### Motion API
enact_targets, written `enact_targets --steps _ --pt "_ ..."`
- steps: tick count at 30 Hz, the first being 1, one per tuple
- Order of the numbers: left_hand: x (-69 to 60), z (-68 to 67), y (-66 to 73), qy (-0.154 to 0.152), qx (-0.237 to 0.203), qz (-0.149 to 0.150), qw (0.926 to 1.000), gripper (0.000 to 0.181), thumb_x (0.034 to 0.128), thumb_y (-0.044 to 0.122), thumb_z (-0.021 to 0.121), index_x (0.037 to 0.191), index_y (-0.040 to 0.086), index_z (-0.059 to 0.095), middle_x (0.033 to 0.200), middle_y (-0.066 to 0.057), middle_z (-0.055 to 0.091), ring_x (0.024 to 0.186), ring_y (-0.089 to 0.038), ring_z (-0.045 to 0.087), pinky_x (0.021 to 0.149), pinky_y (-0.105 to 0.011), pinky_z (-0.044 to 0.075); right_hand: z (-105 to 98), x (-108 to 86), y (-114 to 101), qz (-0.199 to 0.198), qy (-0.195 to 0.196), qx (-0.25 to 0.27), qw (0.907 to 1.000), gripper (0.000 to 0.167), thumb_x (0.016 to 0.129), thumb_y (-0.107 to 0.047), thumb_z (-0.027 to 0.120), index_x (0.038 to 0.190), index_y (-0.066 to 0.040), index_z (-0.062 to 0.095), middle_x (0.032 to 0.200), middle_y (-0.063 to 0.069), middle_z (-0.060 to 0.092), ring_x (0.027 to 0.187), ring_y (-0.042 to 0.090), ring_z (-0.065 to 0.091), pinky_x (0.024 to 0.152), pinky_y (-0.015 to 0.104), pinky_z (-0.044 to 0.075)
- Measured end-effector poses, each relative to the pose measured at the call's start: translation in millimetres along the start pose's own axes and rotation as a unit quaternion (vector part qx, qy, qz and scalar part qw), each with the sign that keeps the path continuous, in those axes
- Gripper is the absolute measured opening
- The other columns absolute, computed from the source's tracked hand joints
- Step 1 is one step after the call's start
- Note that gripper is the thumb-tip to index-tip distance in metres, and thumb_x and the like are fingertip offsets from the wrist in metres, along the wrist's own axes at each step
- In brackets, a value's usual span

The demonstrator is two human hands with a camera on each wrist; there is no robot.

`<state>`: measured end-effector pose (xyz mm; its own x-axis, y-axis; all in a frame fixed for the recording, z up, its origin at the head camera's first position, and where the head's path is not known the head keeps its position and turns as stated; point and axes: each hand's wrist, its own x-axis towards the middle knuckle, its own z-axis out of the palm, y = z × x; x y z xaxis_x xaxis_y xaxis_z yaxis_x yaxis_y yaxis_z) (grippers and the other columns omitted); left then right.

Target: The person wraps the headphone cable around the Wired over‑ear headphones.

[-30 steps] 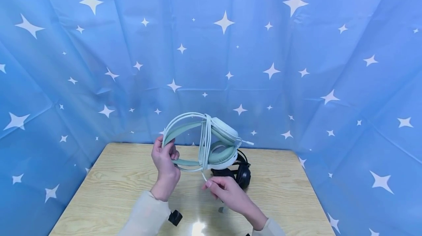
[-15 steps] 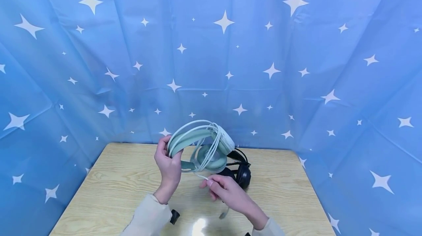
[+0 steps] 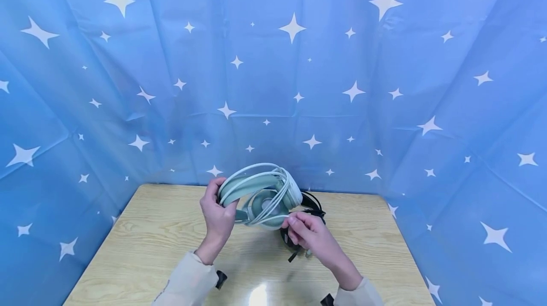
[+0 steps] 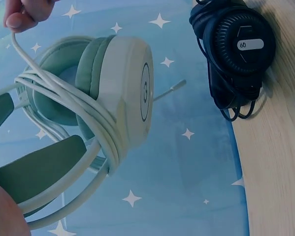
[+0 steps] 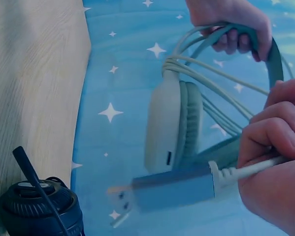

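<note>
A pale green and white headset (image 3: pixel 253 185) is held up above the table, with several turns of its white cable (image 4: pixel 90 110) wrapped round the headband arms beside the ear cups (image 4: pixel 132 88). My left hand (image 3: pixel 219 212) grips the headband at its left. To the right, my right hand (image 3: pixel 311 236) pinches the cable, drawing a strand out from the turns. A USB plug (image 5: pixel 174 189) on the cable's end sticks out of my right hand in the right wrist view. The microphone boom (image 4: pixel 172 90) points away past the ear cup.
A black headset (image 4: pixel 242 44) with a bundled cable lies on the wooden table (image 3: pixel 162 230), behind and below my right hand. Its microphone boom (image 5: pixel 31 172) sticks up. A blue curtain with white stars (image 3: pixel 273 83) stands behind the table and along both sides.
The pale headset has tilted and dropped a little, and its cable turns have spread looser. My right hand has moved right and slightly up, pulling a strand. My left hand keeps its grip.
</note>
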<state>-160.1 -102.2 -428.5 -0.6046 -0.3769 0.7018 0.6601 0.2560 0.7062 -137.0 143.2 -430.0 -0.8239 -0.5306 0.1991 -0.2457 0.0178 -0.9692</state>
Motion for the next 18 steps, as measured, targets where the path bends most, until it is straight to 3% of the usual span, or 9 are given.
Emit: enact_targets --steps 8,18 --pt "-0.1 -3.4 -3.0 -0.031 0.028 0.018 0.9990 0.034 0.0694 -0.013 0.072 0.101 -0.002 0.067 0.084 -0.012 0.070 0.071 -0.008 0.056 0.066 -0.020 0.044 -11.8 -1.5 -3.8 -0.003 0.022 0.028 0.9994 0.031 0.112 -0.016 0.043 0.106 0.011 0.059 0.071 -0.002 0.051 0.050 0.008 0.028 0.042 0.035 0.018" --pt "6.1 -9.7 -3.7 -0.088 0.052 0.039 0.9939 0.030 0.0690 -0.005 0.072 0.098 0.002 0.069 0.081 -0.008 0.069 0.067 -0.010 0.055 0.062 -0.022 0.045 -27.9 -2.1 -13.6 0.014 0.048 -0.025 0.9985 0.030 0.107 -0.016 0.055 0.106 0.013 0.063 0.075 0.000 0.055 0.056 0.007 0.038 0.049 0.031 0.029"
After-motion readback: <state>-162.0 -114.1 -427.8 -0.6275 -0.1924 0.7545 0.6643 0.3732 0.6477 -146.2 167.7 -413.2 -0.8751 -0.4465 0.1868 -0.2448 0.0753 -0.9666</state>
